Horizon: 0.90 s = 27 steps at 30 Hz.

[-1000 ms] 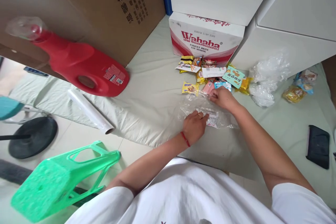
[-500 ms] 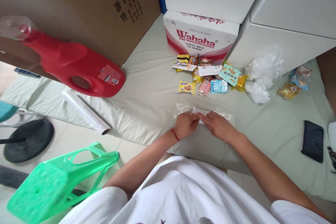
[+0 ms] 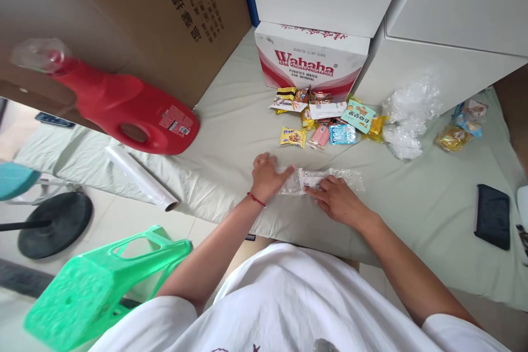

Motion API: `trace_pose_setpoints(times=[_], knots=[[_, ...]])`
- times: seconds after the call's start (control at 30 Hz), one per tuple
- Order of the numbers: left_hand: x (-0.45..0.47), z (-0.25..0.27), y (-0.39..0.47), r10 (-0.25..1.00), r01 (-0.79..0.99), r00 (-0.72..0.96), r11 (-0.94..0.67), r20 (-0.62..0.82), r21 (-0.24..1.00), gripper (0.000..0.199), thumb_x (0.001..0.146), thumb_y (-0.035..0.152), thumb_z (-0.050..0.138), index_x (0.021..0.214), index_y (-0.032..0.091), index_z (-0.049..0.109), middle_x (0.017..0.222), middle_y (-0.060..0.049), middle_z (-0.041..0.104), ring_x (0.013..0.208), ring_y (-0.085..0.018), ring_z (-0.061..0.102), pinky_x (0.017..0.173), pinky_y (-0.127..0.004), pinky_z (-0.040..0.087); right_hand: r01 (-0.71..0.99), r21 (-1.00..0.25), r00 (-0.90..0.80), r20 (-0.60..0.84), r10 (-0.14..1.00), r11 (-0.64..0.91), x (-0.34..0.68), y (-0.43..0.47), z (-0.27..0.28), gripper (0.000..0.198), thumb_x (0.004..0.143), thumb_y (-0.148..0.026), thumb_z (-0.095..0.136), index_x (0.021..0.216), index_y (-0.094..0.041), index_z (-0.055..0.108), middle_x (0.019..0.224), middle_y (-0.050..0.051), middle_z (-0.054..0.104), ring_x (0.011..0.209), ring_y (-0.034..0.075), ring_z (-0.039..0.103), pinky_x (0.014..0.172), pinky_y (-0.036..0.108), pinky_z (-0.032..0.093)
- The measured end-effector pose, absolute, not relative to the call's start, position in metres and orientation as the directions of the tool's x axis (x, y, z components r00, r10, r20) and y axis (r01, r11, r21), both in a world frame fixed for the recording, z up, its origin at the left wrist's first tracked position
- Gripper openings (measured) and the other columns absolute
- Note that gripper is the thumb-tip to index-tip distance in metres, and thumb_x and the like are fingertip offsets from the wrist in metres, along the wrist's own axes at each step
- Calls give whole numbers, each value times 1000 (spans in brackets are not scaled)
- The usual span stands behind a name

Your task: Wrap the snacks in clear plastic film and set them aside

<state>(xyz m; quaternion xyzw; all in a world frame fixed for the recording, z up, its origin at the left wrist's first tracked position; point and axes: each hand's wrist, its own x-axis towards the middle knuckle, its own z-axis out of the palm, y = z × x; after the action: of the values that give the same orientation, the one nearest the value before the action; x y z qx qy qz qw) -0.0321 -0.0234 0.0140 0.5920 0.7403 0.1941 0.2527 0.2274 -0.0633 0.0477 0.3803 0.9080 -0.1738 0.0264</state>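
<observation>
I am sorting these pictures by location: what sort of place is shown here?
Probably a room at home, perhaps a bedroom: a pale sheet spread like bedding, a green plastic stool and a red household bottle suggest it.

likely home | sheet-covered surface (image 3: pixel 231 159) | red jug (image 3: pixel 113 96) | green stool (image 3: pixel 78 294)

The right hand (image 3: pixel 340 202) hides part of the plastic bag (image 3: pixel 311 176); beyond the bag leftward, the view's edge cuts off a cardboard box (image 3: pixel 124 16).
</observation>
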Motion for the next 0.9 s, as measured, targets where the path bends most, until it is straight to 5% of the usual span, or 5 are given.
trace_pose_setpoints(times=[0.13, 0.3, 0.67, 0.77, 0.9], knots=[[-27, 28, -41, 977, 785, -18, 147, -215, 602, 19, 81, 36, 73, 79, 19, 65, 117, -14, 70, 121, -34, 61, 98, -48, 52, 709, -344, -695, -194, 693, 615, 231, -66, 50, 49, 105, -31, 57, 154, -31, 57, 109, 12, 63, 106, 27, 50, 87, 39, 41], [-3, 52, -49, 916, 234, 135, 341, -378, 910, 23, 86, 41, 66, 83, 19, 63, 70, 2, 62, 56, -13, 58, 56, -26, 46, 725, -341, -680, -218, 699, 599, 224, -66, 50, 45, 104, -32, 58, 149, -29, 62, 110, 12, 63, 106, 29, 50, 88, 41, 43], [55, 29, -52, 978, 723, 96, 60, -185, 689, 27, 97, 27, 60, 113, 27, 81, 106, -7, 67, 94, -21, 68, 86, -34, 55, 667, -706, -373, -38, 927, 240, 270, -80, 42, 38, 107, -44, 47, 112, -24, 78, 94, 7, 72, 84, 22, 62, 82, 37, 51], [56, 29, -51, 991, 774, 11, 77, -135, 628, 43, 89, 31, 73, 131, 26, 71, 119, -10, 63, 111, -27, 63, 91, -38, 53, 807, -590, 44, 97, 994, 22, 285, -67, 24, 45, 101, -53, 54, 123, -19, 73, 100, 11, 69, 96, 28, 61, 93, 44, 50], [55, 30, -46, 982, 814, -105, 174, -155, 554, 60, 76, 44, 86, 126, 17, 65, 142, -19, 52, 138, -41, 45, 107, -53, 45, 911, -412, 9, 61, 998, 16, 286, -54, 7, 45, 86, -49, 70, 119, -18, 72, 121, 18, 65, 122, 38, 50, 104, 52, 44]])
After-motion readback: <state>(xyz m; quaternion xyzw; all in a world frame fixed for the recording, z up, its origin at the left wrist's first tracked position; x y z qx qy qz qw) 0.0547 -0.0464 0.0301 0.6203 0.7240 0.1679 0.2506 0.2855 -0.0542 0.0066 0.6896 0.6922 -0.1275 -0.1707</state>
